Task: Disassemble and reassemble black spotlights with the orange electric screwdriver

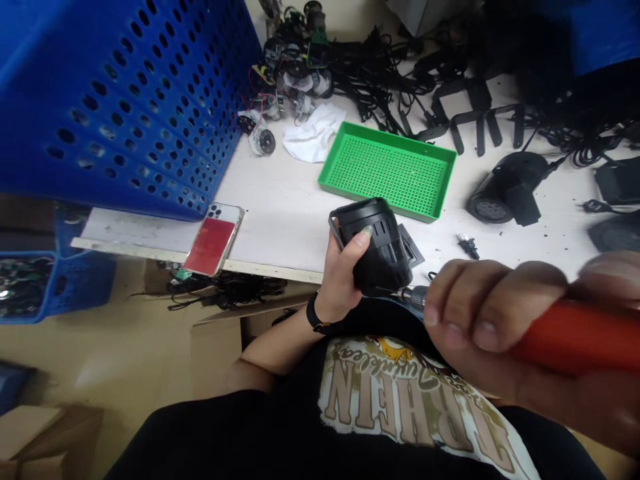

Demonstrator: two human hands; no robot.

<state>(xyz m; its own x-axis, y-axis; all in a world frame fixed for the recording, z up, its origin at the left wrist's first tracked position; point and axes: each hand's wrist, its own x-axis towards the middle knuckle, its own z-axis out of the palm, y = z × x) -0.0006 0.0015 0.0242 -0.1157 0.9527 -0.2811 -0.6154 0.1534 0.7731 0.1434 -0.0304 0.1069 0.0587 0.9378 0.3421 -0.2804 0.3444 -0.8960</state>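
My left hand (345, 267) is wrapped round a black slotted housing (383, 243), like the body of a small stage light, held tilted at the table's front edge. A dark bracket arm shows at the housing's left side. In my right hand (493, 313) is a screwdriver with a thick red-orange body (585, 337), possibly a powered one; its metal chuck (416, 295) points left. The bit's tip meets the lower end of the housing, and any screw there is too small to see. Just behind the housing lies a flat black plate (411, 245).
A green perforated tray (327, 170) stands behind the housing. To the left are a large blue crate (165, 100) and a phone (214, 240) over the table edge. Another black lamp (510, 187), a small black connector (468, 245), brackets (463, 100) and tangled cables (365, 73) lie right and back.
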